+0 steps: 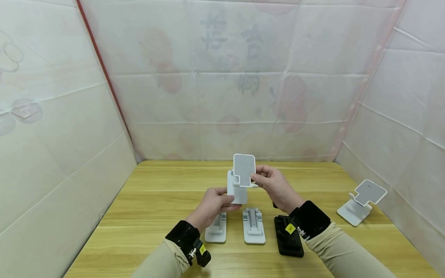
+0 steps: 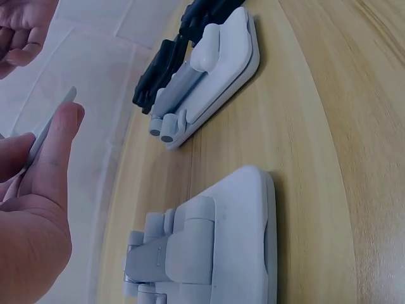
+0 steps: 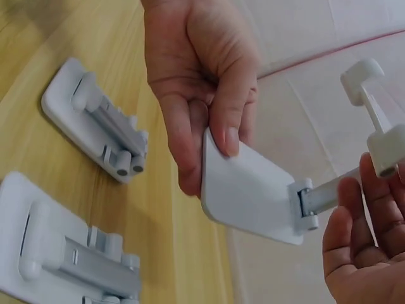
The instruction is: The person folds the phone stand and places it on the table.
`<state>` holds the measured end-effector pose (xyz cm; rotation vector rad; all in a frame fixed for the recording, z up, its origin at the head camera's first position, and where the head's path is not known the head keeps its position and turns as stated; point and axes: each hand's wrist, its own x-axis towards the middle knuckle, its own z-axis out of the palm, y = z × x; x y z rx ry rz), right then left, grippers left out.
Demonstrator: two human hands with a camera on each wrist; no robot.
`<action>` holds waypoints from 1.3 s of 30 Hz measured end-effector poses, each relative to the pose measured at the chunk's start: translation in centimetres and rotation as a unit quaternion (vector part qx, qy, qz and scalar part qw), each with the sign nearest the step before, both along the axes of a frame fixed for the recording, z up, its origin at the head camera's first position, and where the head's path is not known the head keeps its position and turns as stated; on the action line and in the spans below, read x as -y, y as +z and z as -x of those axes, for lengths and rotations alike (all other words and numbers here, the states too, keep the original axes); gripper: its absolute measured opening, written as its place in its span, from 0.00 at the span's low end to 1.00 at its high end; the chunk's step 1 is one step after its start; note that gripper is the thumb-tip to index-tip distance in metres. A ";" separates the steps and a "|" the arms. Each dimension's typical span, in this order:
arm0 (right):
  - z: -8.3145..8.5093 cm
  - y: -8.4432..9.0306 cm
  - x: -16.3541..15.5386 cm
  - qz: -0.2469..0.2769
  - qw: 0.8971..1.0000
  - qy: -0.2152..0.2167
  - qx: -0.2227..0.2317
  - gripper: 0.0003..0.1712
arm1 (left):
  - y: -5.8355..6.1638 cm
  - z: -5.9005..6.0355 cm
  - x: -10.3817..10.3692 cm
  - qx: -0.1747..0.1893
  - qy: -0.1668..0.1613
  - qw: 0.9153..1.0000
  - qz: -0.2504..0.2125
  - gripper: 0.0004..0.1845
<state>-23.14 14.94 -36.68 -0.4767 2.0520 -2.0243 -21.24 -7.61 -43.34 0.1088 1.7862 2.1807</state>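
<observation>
A white phone stand (image 1: 244, 168) with a grey pad is held up above the table, unfolded. My left hand (image 1: 213, 202) pinches the flat base (image 3: 250, 190) between thumb and fingers. At the upper plate's right edge, my right hand (image 1: 276, 185) grips the plate with thumb in front and fingers behind. In the right wrist view, a metal arm (image 3: 326, 195) joins the base to the upper part. Below the hands lie two folded white phone stands (image 1: 253, 226), one partly covered by my left hand.
A folded black stand (image 1: 288, 241) lies beside the white ones, partly under my right wrist; more black shows behind it. Another unfolded white stand (image 1: 370, 193) is upright near the wooden table's (image 1: 156, 220) right edge. Sheeted walls (image 1: 222, 96) enclose the back and sides.
</observation>
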 end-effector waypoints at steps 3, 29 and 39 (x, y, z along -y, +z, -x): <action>0.0 0.1 -0.1 -0.021 1.000 -0.003 -0.010 0.20 | 0.0 -0.1 0.2 0.000 -0.004 1.000 -0.002 0.25; -0.2 -0.7 0.2 -0.209 0.966 -0.076 -0.130 0.05 | 0.5 -0.6 0.0 0.008 -0.047 0.999 -0.012 0.20; 0.1 -1.6 0.1 -0.318 0.876 -0.118 -0.344 0.09 | 0.5 -0.8 -0.1 0.010 -0.057 0.998 -0.008 0.21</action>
